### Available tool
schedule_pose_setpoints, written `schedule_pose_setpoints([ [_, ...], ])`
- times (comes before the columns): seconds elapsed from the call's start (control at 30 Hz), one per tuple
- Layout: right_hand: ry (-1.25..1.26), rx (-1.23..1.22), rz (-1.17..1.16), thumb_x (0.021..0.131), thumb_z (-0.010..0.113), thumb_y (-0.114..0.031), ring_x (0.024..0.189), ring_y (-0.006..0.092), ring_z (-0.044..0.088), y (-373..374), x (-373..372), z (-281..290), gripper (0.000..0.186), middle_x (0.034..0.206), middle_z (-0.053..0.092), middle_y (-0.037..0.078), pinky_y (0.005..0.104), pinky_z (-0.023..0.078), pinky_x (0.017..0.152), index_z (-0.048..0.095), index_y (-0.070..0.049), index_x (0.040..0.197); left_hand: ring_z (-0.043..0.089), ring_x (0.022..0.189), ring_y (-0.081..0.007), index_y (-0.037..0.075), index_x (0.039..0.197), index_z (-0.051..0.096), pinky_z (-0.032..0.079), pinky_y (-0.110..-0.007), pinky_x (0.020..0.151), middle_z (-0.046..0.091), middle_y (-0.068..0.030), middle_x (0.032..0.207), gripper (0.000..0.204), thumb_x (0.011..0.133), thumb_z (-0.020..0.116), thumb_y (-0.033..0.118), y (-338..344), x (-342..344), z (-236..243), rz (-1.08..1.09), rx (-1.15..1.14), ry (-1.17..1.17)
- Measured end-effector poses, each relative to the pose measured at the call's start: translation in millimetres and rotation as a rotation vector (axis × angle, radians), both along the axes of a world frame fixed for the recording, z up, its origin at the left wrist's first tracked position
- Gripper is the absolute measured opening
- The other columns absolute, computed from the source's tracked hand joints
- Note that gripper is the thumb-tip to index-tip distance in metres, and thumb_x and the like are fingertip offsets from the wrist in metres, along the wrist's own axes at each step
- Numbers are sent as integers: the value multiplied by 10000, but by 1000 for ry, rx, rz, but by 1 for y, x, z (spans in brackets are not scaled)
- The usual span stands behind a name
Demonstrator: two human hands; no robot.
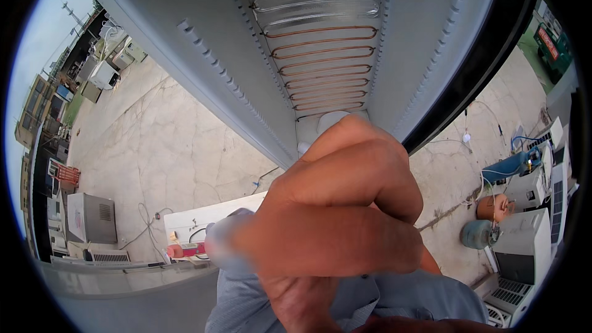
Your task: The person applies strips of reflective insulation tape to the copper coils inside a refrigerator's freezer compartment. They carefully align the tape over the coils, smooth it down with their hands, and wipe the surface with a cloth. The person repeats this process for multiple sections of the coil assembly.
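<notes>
My left hand (339,197) fills the lower middle, close to the camera with fingers tightly curled; its outline blurs at the left, and whatever it may hold cannot be made out. Behind it stands an open white refrigerator cabinet (142,24) with ribbed side walls, looped copper tubing (324,55) and silvery loops at the back. A pale round item (330,120) at the cabinet's bottom is partly covered by the hand. Skin at the bottom right seems to be my right arm (419,325); its fingers are hidden.
Cracked concrete (172,154) surrounds the cabinet. Left are a metal appliance (89,219), a white board (185,219) with a red item (191,248), cables and a grey ledge (135,280). Right are gas cylinders (502,169), several appliance units (524,246), hoses and a green bin (549,49).
</notes>
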State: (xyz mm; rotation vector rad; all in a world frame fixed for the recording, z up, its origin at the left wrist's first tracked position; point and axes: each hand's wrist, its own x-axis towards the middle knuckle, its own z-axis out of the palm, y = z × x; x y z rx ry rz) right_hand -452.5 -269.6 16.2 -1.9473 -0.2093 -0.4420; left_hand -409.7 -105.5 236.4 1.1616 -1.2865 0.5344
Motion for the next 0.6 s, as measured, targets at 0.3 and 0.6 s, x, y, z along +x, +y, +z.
schedule_pose_setpoints([
  [0.3, 39, 44, -1, 818, 725, 35, 662, 214, 626, -7, -14, -8, 141, 824, 619, 117, 310, 505, 590, 695, 67, 952, 515, 721, -244, 78, 686, 698, 473, -364, 680, 563, -39, 733, 791, 913, 440, 791, -19, 0, -12, -115, -20, 50],
  [0.6, 35, 45, -18, 872, 701, 4, 655, 200, 616, -8, -22, -3, 95, 804, 626, 125, 294, 495, 594, 693, 61, 948, 538, 743, -241, 75, 722, 682, 473, -355, 702, 582, -63, 757, 729, 922, 476, 745, -10, -43, 8, 126, 188, 411],
])
